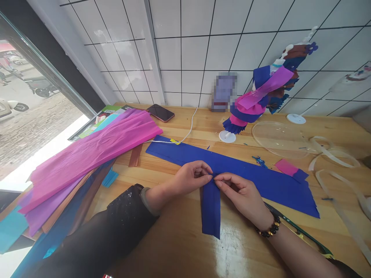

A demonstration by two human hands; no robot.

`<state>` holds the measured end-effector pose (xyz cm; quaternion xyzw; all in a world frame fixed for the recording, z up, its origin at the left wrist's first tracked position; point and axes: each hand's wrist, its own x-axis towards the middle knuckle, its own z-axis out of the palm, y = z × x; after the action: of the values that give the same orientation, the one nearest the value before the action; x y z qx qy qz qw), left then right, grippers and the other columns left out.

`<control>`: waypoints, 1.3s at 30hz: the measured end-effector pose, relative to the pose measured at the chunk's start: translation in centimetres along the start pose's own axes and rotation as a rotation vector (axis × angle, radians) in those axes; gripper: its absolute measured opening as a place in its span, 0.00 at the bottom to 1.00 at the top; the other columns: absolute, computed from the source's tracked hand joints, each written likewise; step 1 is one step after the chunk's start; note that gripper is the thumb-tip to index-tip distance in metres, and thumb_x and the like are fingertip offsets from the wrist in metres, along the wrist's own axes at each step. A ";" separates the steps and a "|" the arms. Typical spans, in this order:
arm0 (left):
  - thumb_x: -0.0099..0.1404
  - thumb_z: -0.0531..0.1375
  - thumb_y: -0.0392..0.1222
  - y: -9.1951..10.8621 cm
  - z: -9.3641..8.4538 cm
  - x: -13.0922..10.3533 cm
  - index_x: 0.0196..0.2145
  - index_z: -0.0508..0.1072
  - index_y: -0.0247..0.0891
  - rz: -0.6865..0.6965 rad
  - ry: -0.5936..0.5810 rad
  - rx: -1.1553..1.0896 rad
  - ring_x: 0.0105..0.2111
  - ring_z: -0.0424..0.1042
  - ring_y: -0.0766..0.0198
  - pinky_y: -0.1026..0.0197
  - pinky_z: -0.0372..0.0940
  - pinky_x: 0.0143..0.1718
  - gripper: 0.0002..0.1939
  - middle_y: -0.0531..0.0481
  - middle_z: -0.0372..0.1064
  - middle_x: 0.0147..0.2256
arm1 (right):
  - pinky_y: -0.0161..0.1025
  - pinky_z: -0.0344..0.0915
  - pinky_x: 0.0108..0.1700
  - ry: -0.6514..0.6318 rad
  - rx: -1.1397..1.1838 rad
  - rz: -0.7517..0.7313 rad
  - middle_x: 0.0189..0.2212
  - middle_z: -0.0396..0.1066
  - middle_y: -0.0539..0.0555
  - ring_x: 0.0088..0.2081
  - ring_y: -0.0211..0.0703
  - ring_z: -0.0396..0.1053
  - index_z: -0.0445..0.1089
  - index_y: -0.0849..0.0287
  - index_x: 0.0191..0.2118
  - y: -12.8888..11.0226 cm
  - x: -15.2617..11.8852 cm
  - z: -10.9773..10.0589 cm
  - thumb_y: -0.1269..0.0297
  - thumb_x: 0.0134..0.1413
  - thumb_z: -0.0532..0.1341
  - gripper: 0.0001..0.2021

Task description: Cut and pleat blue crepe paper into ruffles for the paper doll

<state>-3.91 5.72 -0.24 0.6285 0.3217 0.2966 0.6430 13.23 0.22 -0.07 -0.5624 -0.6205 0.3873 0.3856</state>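
Note:
A narrow strip of dark blue crepe paper [211,210] hangs toward me between my hands. My left hand [194,176] pinches its upper edge with thumb and forefinger. My right hand [242,193] pinches the same edge just beside it, the fingertips of both hands nearly touching. Behind the strip, a long wide piece of dark blue crepe paper [272,181] lies flat across the wooden table [162,247]. Small pink [285,166] and blue scraps rest on its right end. A pair of scissors [301,229] lies partly under my right forearm.
Pink, purple, brown and blue crepe sheets [95,154] are piled at left. A phone [161,113] and white cable [191,125] lie at the back. Decorated paper models [249,104] stand on white bases by the tiled wall. A clear plastic disc [279,139] and white ribbon [333,152] lie at right.

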 end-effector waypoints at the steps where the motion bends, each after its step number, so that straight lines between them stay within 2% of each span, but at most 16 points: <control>1: 0.56 0.58 0.44 -0.1 0.0 0.0 0.35 0.64 0.33 0.010 0.003 0.005 0.25 0.63 0.72 0.68 0.57 0.28 0.13 0.51 0.64 0.26 | 0.35 0.66 0.32 0.005 0.000 0.007 0.31 0.72 0.53 0.32 0.40 0.68 0.70 0.58 0.33 0.0 0.0 0.0 0.57 0.49 0.57 0.10; 5: 0.57 0.57 0.45 0.0 0.2 -0.2 0.36 0.64 0.33 0.034 0.019 0.065 0.26 0.65 0.71 0.68 0.59 0.30 0.13 0.51 0.65 0.26 | 0.35 0.66 0.31 0.005 0.006 0.021 0.30 0.72 0.53 0.31 0.39 0.68 0.69 0.58 0.35 0.1 0.1 0.1 0.57 0.49 0.57 0.11; 8: 0.58 0.56 0.45 0.5 0.3 -0.5 0.38 0.65 0.33 0.067 0.033 0.204 0.28 0.66 0.69 0.67 0.61 0.31 0.14 0.49 0.67 0.29 | 0.34 0.66 0.29 0.050 -0.044 -0.005 0.27 0.71 0.52 0.28 0.38 0.67 0.69 0.58 0.35 0.1 0.0 0.1 0.59 0.50 0.57 0.10; 10: 0.57 0.56 0.44 0.9 0.3 -0.6 0.40 0.66 0.33 0.131 0.053 0.342 0.29 0.67 0.68 0.66 0.62 0.32 0.15 0.48 0.69 0.32 | 0.34 0.66 0.30 0.117 -0.086 -0.055 0.28 0.71 0.51 0.28 0.37 0.67 0.68 0.58 0.36 0.0 0.0 0.0 0.60 0.50 0.58 0.09; 13: 0.57 0.57 0.42 1.2 0.2 -0.7 0.41 0.68 0.35 0.268 0.089 0.528 0.33 0.68 0.66 0.64 0.63 0.37 0.14 0.47 0.70 0.37 | 0.36 0.66 0.36 0.194 -0.153 -0.183 0.33 0.72 0.52 0.33 0.38 0.68 0.67 0.56 0.40 -0.1 -0.2 -0.1 0.64 0.50 0.58 0.10; 17: 0.58 0.56 0.40 0.9 0.1 -0.6 0.39 0.70 0.36 0.375 0.115 0.637 0.35 0.69 0.65 0.63 0.62 0.40 0.11 0.47 0.72 0.36 | 0.38 0.65 0.41 0.201 -0.266 -0.318 0.35 0.72 0.51 0.37 0.39 0.69 0.64 0.54 0.44 -0.2 -0.4 -0.3 0.66 0.51 0.58 0.13; 22: 0.58 0.55 0.39 0.5 0.0 -0.5 0.36 0.71 0.35 0.411 0.119 0.640 0.35 0.69 0.65 0.64 0.62 0.39 0.09 0.47 0.72 0.33 | 0.40 0.65 0.43 0.193 -0.296 -0.329 0.38 0.71 0.52 0.38 0.40 0.68 0.63 0.53 0.46 -0.1 -0.3 -0.2 0.65 0.51 0.57 0.14; 27: 0.58 0.56 0.39 0.6 0.0 -0.4 0.37 0.71 0.35 0.414 0.094 0.622 0.36 0.69 0.64 0.62 0.62 0.41 0.10 0.46 0.72 0.35 | 0.39 0.66 0.42 0.192 -0.268 -0.329 0.35 0.72 0.52 0.37 0.39 0.69 0.63 0.53 0.45 -0.1 -0.3 -0.1 0.66 0.52 0.57 0.13; 31: 0.57 0.56 0.38 0.9 0.0 -0.4 0.36 0.70 0.35 0.448 0.120 0.539 0.39 0.68 0.63 0.61 0.61 0.43 0.09 0.45 0.71 0.36 | 0.38 0.66 0.41 0.220 -0.223 -0.287 0.34 0.72 0.52 0.36 0.39 0.69 0.65 0.54 0.44 -0.2 -0.3 -0.1 0.65 0.51 0.57 0.13; 35: 0.58 0.56 0.38 1.1 0.1 -0.4 0.34 0.71 0.34 0.321 0.127 0.455 0.32 0.68 0.66 0.65 0.63 0.36 0.08 0.47 0.70 0.32 | 0.37 0.66 0.38 0.219 -0.188 -0.235 0.33 0.72 0.52 0.34 0.39 0.69 0.67 0.55 0.41 -0.2 -0.2 -0.1 0.64 0.50 0.58 0.10; 39: 0.58 0.56 0.38 1.1 0.1 -0.4 0.35 0.71 0.33 0.233 0.110 0.349 0.33 0.68 0.66 0.65 0.62 0.36 0.09 0.47 0.70 0.32 | 0.36 0.66 0.34 0.170 -0.159 -0.166 0.34 0.71 0.53 0.32 0.39 0.68 0.68 0.56 0.39 0.0 -0.1 0.0 0.63 0.51 0.57 0.09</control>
<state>-4.11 5.39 0.92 0.7462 0.3280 0.3425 0.4672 13.25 0.13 -0.01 -0.5686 -0.6587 0.2546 0.4219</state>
